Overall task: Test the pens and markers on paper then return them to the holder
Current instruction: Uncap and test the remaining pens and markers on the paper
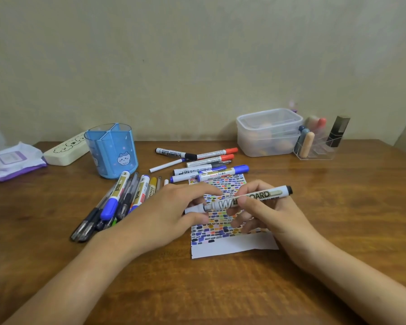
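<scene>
Wooden table (314,231) against a plain cream wall carries the whole job, and the layout reads as a sorting system. At the centre lies the paper (232,248), most of it filled with small colour dashes and only a white strip left at its 6 o'clock edge, which suggests the testing is well along.

Over the paper the person holds a whiteboard marker (256,198) level, its black tail end pointing to 3 o'clock. The right hand (267,214) grips the barrel, thumb in front and fingers curled behind, steadying it. The left hand (174,207) has thumb and forefinger closed on the marker's 9 o'clock end, where the cap (193,209) sits. Whether the cap is coming off or going on cannot be told, but the two-handed hold suits either.

At 9 o'clock from the paper a fanned heap of pens (113,202) lies just beside the left wrist, and at 12 o'clock a second cluster of markers (204,163) touches the paper's far edge; one pile is probably tested, the other waiting, though which is unclear. The blue holder (113,153) stands at 10 o'clock, its compartments apparently empty, within easy reach for the return.
</scene>
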The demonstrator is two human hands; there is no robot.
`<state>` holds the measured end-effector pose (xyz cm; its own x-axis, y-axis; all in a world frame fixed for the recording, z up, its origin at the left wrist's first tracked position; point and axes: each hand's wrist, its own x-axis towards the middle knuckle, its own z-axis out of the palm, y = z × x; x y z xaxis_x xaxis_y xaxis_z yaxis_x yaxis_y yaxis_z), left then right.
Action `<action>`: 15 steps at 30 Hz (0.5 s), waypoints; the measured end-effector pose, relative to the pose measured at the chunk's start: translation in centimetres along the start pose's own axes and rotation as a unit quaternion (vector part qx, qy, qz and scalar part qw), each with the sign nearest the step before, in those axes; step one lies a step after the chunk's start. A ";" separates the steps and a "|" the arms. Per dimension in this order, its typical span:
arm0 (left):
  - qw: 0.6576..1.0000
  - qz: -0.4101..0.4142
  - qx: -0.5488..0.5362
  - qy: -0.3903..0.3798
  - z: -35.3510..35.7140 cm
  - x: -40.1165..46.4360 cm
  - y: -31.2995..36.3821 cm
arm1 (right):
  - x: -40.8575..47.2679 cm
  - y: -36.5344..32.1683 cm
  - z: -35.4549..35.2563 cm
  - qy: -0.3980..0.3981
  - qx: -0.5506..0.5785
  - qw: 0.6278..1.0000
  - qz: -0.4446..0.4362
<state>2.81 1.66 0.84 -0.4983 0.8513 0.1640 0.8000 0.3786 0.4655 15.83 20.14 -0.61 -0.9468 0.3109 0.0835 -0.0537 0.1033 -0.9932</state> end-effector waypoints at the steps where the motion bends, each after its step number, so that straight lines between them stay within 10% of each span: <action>1: 1.000 0.004 0.001 0.001 0.0 0.0 0.0 | 0.0 0.0 0.0 -0.003 -0.005 1.000 0.000; 15: 0.999 0.043 -0.001 0.005 0.3 -0.1 0.3 | -0.2 -0.1 -0.1 -0.018 -0.014 1.000 -0.003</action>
<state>3.17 1.83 0.73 -0.4306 0.8773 0.2121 0.8397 0.3033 0.4504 16.08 20.14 -0.57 -0.9573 0.2760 0.0859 -0.0508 0.1318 -0.9900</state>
